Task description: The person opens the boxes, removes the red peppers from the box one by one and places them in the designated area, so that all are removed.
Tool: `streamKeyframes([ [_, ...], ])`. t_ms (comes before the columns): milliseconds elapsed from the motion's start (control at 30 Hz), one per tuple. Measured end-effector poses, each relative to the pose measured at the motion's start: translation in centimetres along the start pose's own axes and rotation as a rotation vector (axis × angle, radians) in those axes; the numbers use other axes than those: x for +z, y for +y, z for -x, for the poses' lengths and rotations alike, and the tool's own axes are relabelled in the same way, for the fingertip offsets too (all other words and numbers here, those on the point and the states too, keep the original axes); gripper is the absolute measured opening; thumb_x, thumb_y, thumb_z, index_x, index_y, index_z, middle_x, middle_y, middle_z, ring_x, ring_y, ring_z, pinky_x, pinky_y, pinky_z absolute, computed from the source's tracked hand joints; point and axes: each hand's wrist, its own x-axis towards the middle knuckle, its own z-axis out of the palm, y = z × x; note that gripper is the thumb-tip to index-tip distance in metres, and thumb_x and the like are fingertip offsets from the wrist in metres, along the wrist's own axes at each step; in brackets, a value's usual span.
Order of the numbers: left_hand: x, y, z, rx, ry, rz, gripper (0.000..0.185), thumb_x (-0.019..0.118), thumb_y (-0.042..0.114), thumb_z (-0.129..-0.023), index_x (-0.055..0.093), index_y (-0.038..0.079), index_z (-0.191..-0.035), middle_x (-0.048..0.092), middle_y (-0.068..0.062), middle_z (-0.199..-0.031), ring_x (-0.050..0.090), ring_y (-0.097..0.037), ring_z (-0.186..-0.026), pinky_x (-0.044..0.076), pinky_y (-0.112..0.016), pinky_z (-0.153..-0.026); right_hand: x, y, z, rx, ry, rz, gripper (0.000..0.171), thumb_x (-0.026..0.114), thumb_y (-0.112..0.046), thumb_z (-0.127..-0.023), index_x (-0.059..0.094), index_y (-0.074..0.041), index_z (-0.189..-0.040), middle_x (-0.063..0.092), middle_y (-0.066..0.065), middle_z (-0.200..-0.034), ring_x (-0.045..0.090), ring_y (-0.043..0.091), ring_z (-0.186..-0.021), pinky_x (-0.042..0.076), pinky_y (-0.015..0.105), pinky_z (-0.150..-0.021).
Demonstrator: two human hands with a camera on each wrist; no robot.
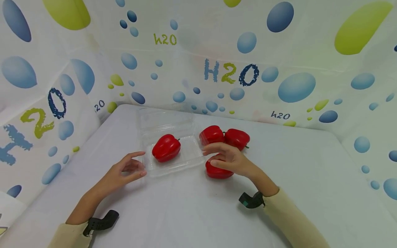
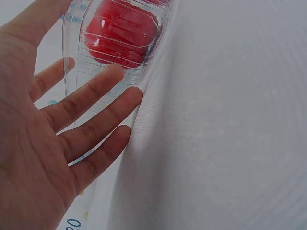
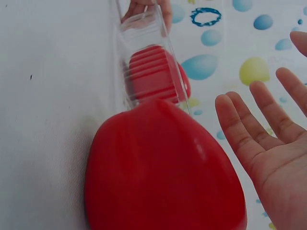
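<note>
stock count, as it reads to you:
- clear tray (image 1: 149,168): holds one red pepper (image 1: 166,148).
- three peppers left on the worktop (image 1: 310,179), at the tray's 3 o'clock; nearest pepper (image 1: 217,171) under your right hand (image 1: 231,160).
- right fingers spread, gripping nothing.
- left hand (image 1: 128,168) open, fingertips (image 2: 115,74) at the tray's wall.
- judged roughly a quarter packed.

Glossy smooth red peppers (image 1: 166,147), clear ribbed plastic tray (image 1: 189,160), matt white tbl cloth (image 1: 198,213).
</note>
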Motion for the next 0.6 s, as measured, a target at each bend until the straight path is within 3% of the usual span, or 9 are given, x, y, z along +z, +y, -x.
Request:
streamKeyframes([
  [367, 0.0, 0.0, 0.0, 0.041, 0.012, 0.005, 0.061, 0.069, 0.024, -0.084, 0.04, 0.016, -0.137, 0.063, 0.002, -0.097, 0.059, -0.001, -0.091, 0.049, -0.02, -0.085, 1.1, -0.2, -1.0, 0.061, -0.011, 0.001, 0.045, 0.063, -0.005, -0.086, 0.047, -0.001, -0.128, 0.05, 0.019, -0.128, 0.049, 0.039, -0.117, 0.051, 0.034, -0.089],
  [600, -0.1, 0.0, 0.0, 0.042, 0.012, 0.007, 0.061, 0.069, 0.025, -0.084, 0.04, 0.017, -0.137, 0.064, 0.003, -0.097, 0.06, -0.001, -0.091, 0.049, -0.02, -0.085, 1.7, 0.0, -1.5, 0.079, -0.023, 0.009, 0.045, 0.063, -0.006, -0.086, 0.047, -0.001, -0.128, 0.05, 0.019, -0.129, 0.051, 0.033, -0.117, 0.051, 0.032, -0.089],
])
